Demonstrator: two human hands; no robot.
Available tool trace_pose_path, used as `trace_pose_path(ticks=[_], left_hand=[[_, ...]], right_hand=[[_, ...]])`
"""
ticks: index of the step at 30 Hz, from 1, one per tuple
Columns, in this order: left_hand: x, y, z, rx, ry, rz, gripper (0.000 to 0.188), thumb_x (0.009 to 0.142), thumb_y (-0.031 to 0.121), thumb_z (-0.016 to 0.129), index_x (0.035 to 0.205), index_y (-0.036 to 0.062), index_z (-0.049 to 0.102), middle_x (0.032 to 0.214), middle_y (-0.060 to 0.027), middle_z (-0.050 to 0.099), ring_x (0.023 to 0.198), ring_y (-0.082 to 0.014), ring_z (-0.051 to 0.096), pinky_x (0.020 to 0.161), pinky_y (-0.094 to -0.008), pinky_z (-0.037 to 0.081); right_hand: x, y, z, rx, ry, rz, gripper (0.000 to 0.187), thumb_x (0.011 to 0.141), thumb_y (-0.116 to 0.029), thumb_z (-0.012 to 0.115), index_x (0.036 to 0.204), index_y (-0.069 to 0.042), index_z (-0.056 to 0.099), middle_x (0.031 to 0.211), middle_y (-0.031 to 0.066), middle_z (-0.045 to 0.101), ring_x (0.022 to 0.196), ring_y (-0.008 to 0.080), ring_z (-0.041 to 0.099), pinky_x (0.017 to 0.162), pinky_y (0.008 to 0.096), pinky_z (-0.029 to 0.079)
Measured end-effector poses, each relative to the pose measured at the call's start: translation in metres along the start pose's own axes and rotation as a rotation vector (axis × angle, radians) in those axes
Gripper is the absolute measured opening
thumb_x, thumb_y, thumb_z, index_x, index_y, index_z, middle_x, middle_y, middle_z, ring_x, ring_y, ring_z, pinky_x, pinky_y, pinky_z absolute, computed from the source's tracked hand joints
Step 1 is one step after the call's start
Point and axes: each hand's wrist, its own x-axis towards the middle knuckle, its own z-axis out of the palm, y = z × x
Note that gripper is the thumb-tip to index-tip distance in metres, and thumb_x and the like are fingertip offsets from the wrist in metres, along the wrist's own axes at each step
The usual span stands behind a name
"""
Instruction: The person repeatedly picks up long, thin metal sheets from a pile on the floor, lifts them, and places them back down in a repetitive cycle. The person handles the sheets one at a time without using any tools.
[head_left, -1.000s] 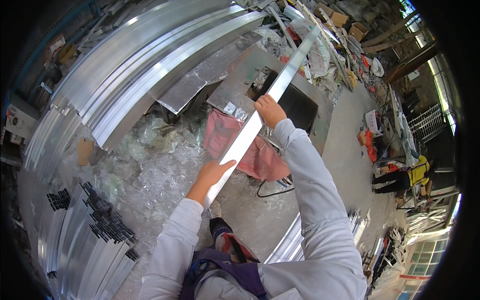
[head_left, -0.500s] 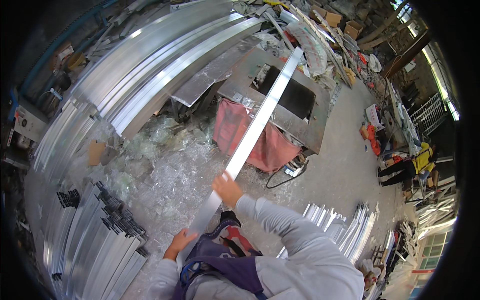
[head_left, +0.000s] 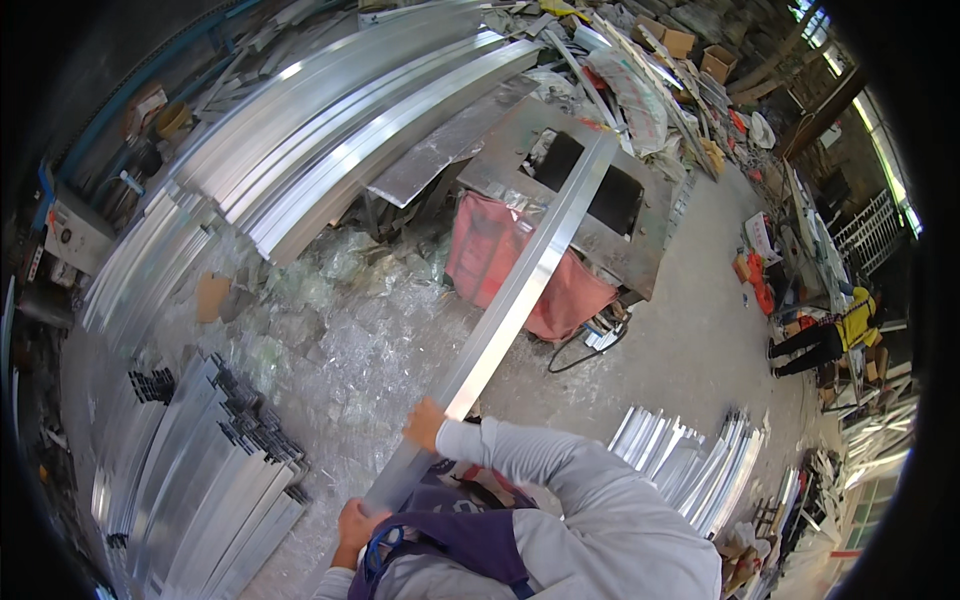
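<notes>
I hold a long silvery aluminium bar (head_left: pixel 520 285) that slants from my chest up toward the far right. My right hand (head_left: pixel 424 423) grips it partway along, close to my body. My left hand (head_left: pixel 356 523) grips its near end, low by my purple vest. The bar's far end reaches over a grey metal work table (head_left: pixel 650 250) with dark square openings. A red cloth bag (head_left: pixel 480 250) hangs from the table's near side, below the bar.
A stack of long aluminium profiles (head_left: pixel 350 130) lies at the upper left. Shorter profiles (head_left: pixel 200 480) are piled at the lower left and more profiles (head_left: pixel 690 470) lie on the floor at the right. Clear plastic wrap (head_left: pixel 330 330) litters the floor. A person in yellow (head_left: pixel 835 335) stands far right.
I have drawn the bar back toward me. Both hands slid down it and now sit close to my chest, with my right hand far from the table it once reached.
</notes>
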Motion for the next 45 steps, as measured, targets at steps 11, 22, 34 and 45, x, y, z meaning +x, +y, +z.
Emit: trace_pose_path(ticks=[11, 22, 34, 45], left_hand=[[0.220, 0.282, 0.083, -0.385, -0.423, 0.253, 0.079, 0.072, 0.049, 0.081, 0.122, -0.0066, 0.054, 0.123, -0.0248, 0.059, 0.113, -0.0311, 0.059, 0.094, -0.0384, 0.047], [0.218, 0.313, 0.063, -0.222, -0.513, 0.209, 0.083, 0.073, 0.053, 0.078, 0.128, -0.0041, 0.052, 0.121, -0.0253, 0.062, 0.112, -0.0325, 0.061, 0.095, -0.0383, 0.046], [0.010, -0.170, 0.002, -0.454, -0.504, -0.485, 0.088, 0.094, 0.071, 0.026, 0.135, -0.0025, 0.053, 0.141, -0.0218, 0.051, 0.134, -0.0281, 0.045, 0.111, -0.0349, 0.030], [-0.035, -0.171, -0.043, -0.310, -0.432, -0.673, 0.089, 0.094, 0.072, 0.024, 0.131, -0.0030, 0.056, 0.138, -0.0238, 0.053, 0.134, -0.0304, 0.045, 0.111, -0.0366, 0.030]], right_hand=[[-0.099, 0.395, -0.099, -0.288, 0.560, 0.087, 0.017, 0.077, -0.009, 0.060, 0.094, -0.013, 0.058, 0.098, 0.0086, 0.055, 0.097, 0.0275, 0.053, 0.089, 0.0344, 0.045], [-0.102, 0.409, -0.092, -0.387, 0.440, 0.245, 0.015, 0.078, -0.012, 0.060, 0.094, -0.011, 0.059, 0.101, 0.0091, 0.056, 0.106, 0.0280, 0.054, 0.104, 0.0428, 0.039], [-0.013, -0.015, 0.004, 0.129, 0.501, -0.157, 0.012, 0.078, -0.015, 0.058, 0.089, -0.013, 0.057, 0.091, 0.0063, 0.055, 0.095, 0.0236, 0.057, 0.091, 0.0424, 0.040], [-0.003, -0.081, -0.005, 0.207, 0.603, -0.235, 0.009, 0.079, -0.018, 0.057, 0.086, -0.011, 0.056, 0.087, 0.0062, 0.054, 0.091, 0.0229, 0.054, 0.092, 0.0384, 0.040]])
